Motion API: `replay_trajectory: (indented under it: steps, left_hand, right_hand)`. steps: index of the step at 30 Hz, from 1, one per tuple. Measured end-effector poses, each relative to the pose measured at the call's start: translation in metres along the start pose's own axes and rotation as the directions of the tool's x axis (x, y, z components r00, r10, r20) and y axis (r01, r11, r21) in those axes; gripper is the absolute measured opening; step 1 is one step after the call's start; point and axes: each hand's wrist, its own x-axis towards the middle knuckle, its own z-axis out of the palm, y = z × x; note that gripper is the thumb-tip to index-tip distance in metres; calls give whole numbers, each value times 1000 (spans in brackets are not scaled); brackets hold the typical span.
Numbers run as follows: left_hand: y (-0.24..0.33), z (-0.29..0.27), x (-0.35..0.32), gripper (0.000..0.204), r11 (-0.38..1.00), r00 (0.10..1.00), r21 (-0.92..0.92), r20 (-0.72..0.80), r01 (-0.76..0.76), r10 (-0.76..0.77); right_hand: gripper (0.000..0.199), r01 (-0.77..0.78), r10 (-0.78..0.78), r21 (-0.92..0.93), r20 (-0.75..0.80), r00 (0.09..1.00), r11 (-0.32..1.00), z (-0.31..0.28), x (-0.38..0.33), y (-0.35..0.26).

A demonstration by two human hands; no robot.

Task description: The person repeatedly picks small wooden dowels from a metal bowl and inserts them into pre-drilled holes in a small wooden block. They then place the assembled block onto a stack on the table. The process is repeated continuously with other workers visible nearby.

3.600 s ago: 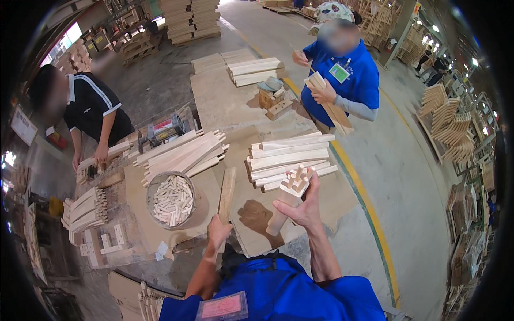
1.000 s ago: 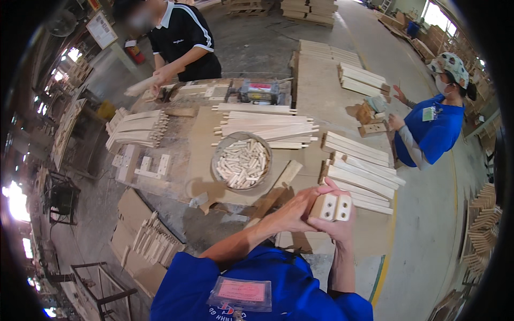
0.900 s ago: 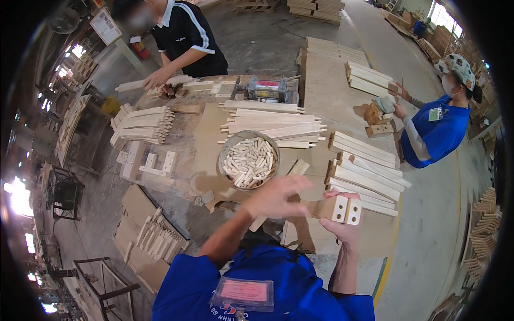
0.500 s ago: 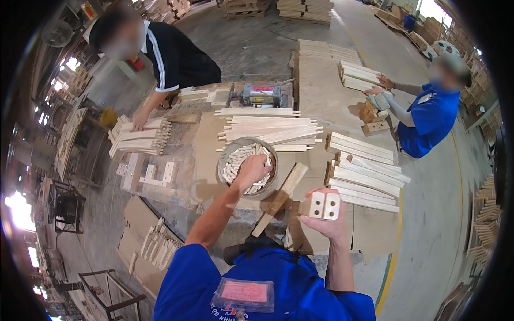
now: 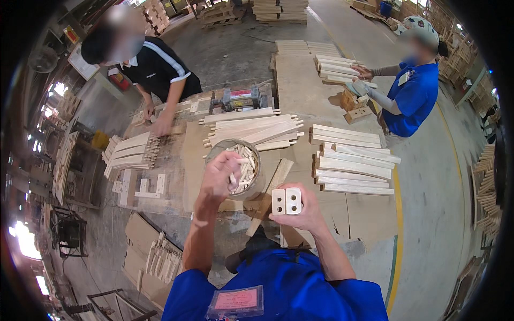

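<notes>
My left hand (image 5: 220, 172) is raised over the near left side of a round bucket (image 5: 258, 163), fingers closed on wooden dowels. One light dowel (image 5: 232, 178) sticks out from the fingers. More short dowels (image 5: 247, 174) fill the bucket. To the right, my right hand (image 5: 306, 209) grips two pale wooden blocks (image 5: 286, 201) side by side. Their end faces point up toward me, each with two dark round holes. How long the blocks are below the hand cannot be seen. A flat wooden strip (image 5: 274, 190) lies slantwise between the bucket and my right hand.
Slats with pegged ends (image 5: 257, 128) are piled beyond the bucket. Stacked slats (image 5: 353, 168) lie at right. A small machine (image 5: 241, 99) stands at the back. One co-worker (image 5: 171, 69) handles pieces at far left; another, in blue (image 5: 412, 96), handles slats at far right.
My left hand has come up out of the bucket toward me, bringing dowels. My right hand has moved left with the blocks. The co-worker at left has shifted their hands off the slat pile.
</notes>
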Motion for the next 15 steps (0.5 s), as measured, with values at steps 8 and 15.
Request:
replay_trajectory:
  steps: [8,15]
  left_hand:
    - [76,78,-34,9,438,746,607,578,-663,330]
    - [103,97,-28,14,169,725,705,678,-689,125]
  right_hand:
    - [64,-22,25,-53,54,998,998,6,10,-9]
    - [62,-108,111,-34,123,986,994,7,20,-12]
